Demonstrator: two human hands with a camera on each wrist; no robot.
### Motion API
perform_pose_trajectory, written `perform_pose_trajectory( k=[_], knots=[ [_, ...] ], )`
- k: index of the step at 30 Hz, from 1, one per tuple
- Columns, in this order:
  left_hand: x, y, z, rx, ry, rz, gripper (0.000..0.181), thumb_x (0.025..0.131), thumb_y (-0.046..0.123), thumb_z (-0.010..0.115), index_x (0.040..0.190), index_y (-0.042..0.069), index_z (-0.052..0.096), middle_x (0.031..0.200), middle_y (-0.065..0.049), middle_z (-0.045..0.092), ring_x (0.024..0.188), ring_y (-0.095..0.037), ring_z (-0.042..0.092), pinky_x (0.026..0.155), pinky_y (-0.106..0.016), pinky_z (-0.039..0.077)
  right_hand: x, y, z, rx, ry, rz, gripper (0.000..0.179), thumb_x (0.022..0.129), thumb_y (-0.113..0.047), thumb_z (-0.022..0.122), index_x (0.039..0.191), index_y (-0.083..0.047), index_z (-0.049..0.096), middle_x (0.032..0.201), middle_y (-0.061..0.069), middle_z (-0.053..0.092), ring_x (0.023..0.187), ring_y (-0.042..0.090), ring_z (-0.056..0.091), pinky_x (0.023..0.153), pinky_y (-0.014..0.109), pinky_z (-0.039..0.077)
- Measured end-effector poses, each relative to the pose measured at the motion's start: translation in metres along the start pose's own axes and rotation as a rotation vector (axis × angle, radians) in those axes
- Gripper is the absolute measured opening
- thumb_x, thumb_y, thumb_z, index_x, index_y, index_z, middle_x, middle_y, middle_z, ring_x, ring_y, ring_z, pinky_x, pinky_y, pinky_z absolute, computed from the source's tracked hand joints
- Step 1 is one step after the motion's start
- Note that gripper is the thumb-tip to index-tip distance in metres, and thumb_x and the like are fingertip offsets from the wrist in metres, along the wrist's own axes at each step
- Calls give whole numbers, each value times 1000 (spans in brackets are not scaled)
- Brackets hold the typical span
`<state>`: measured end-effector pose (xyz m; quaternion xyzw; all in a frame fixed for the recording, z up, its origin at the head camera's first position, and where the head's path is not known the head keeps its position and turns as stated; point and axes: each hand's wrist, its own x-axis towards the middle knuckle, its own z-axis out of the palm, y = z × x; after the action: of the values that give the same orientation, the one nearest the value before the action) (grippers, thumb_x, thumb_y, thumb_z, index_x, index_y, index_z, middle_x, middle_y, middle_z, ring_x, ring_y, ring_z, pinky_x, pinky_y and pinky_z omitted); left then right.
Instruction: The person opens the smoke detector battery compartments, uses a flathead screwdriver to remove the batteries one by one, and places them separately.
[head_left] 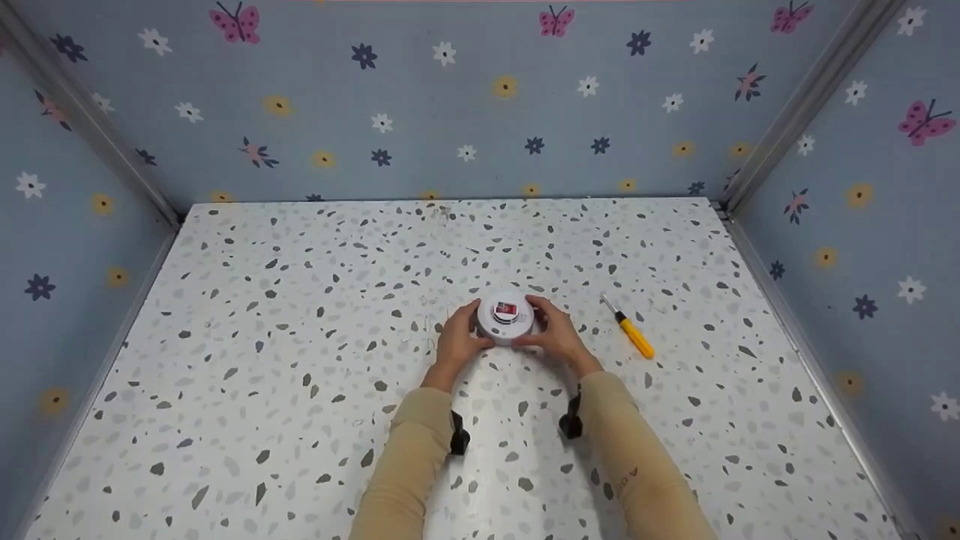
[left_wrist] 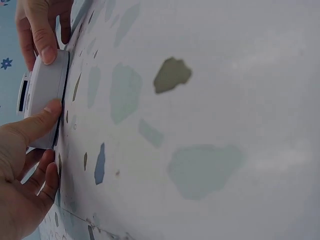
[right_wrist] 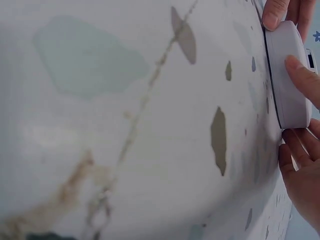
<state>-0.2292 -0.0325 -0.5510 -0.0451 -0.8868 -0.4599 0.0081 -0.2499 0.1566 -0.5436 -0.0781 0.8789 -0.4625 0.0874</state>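
A round white smoke detector (head_left: 495,330) with a red label on its raised centre lies flat on the speckled tabletop. My left hand (head_left: 457,341) grips its left side, the thumb along the near edge and the fingers round the far side. From the right, my right hand (head_left: 559,334) holds it the same way. In the left wrist view the detector's side wall (left_wrist: 47,85) shows between both hands, its base at the table surface. The right wrist view shows the same white housing (right_wrist: 287,85) with a thumb pressed on its side.
To the right of the hands lies a screwdriver (head_left: 634,335) with a yellow and black handle, its tip pointing away. The white speckled table (head_left: 262,337) is enclosed by blue flowered panels (head_left: 465,90) at the back and both sides. Metal strips (head_left: 810,367) run along its side edges.
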Motion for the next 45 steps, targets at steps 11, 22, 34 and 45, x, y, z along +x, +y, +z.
perform_pose_trajectory(
  k=[11,22,34,45],
  knots=[
    [-5,-1,-3,-121,0,10,75,64,9,78,129,-2,42,109,-14,54,87,-23,50,77,-32,42,-4,-2,-3,34,-28,42,86,59,-20,81,134,-13,39,129,4,45,110,18,44,98,33,33],
    [-14,0,-8,-178,-15,14,71,69,12,74,130,-1,41,118,-16,52,96,-24,52,85,-34,43,-8,-5,-7,32,-53,31,80,63,-25,79,132,-11,42,127,4,47,107,20,47,95,35,36],
    [-23,2,-14,-233,-33,-1,68,72,20,71,130,-1,41,122,-13,52,99,-23,53,92,-36,39,-16,-10,-9,77,-28,-16,68,69,-25,75,127,-3,46,121,9,53,103,21,51,90,35,41],
    [-31,5,-16,-338,0,46,63,75,21,70,126,-4,45,121,-16,51,102,-24,52,87,-35,45,-24,-16,-10,121,31,-11,60,70,-33,73,120,-4,55,105,7,61,90,19,57,77,32,48]
  ],
)
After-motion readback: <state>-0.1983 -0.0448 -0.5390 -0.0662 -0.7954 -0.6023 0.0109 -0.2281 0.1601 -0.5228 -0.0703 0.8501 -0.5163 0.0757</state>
